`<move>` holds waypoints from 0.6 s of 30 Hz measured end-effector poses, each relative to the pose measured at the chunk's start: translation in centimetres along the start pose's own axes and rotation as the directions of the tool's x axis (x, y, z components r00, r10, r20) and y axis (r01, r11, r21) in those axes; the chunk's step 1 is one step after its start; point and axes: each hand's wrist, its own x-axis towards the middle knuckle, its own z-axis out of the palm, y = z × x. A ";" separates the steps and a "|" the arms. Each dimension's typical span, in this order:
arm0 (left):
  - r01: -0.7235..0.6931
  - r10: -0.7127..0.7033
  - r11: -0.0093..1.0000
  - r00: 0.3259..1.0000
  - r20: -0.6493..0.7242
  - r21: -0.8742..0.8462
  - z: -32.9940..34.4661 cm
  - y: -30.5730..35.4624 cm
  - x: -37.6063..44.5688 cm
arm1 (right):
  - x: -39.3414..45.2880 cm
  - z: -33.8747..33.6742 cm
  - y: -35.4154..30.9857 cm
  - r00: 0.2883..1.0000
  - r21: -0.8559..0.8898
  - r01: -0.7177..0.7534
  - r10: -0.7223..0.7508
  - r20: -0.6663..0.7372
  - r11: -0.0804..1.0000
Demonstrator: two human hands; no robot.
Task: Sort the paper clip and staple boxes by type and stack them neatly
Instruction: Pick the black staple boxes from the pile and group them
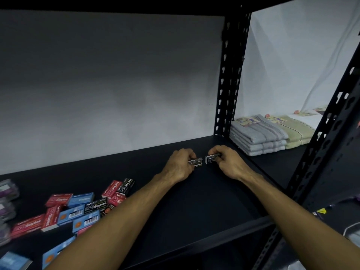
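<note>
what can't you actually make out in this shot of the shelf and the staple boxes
- Head view: much of each black staples box, left and right, is covered by the left hand and right hand gripping them; whether they rest on the shelf is unclear.
- Purple packs: cut off by the left edge and blurred, so their type is unreadable.
- Blue box: partly hidden by the left forearm.
- Towel labels: too small to read.

Black metal shelf (194,191) with perforated uprights (229,78), pale backing wall (109,84) behind. In the next bay to the right, folded grey towels (257,137) stacked beside folded beige towels (296,131), paper labels on top.
</note>
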 end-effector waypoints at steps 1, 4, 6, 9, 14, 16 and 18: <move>0.000 0.000 1.000 1.000 0.001 0.003 -0.1 0.0 -0.1 | -0.1 0.1 0.0 1.000 0.012 -0.006 0.006 -0.009 1.000; 0.001 -0.001 1.000 1.000 0.027 0.001 -0.6 0.0 -0.5 | -0.2 0.2 0.1 0.999 0.009 -0.004 0.004 -0.040 1.000; -0.004 0.004 1.000 0.999 0.054 0.007 -1.3 -0.1 -1.1 | -0.3 0.1 0.0 0.999 -0.034 0.002 -0.004 -0.052 0.999; -0.024 0.022 1.000 0.996 0.084 0.015 -2.9 -0.6 -2.3 | -0.4 0.0 -0.7 0.994 -0.097 0.018 -0.028 -0.109 0.995; -0.038 0.038 0.999 0.998 0.052 0.006 -6.9 -2.4 -5.1 | -0.6 0.3 -3.7 0.978 -0.079 0.085 -0.098 -0.182 0.993; -0.030 0.030 0.999 0.999 0.040 0.011 -8.7 -3.5 -6.5 | -0.9 0.8 -5.5 0.978 -0.049 0.119 -0.126 -0.164 0.992; -0.016 0.015 1.000 0.999 0.032 0.021 -10.4 -4.8 -8.0 | -1.3 1.7 -7.6 0.977 -0.050 0.162 -0.167 -0.131 0.986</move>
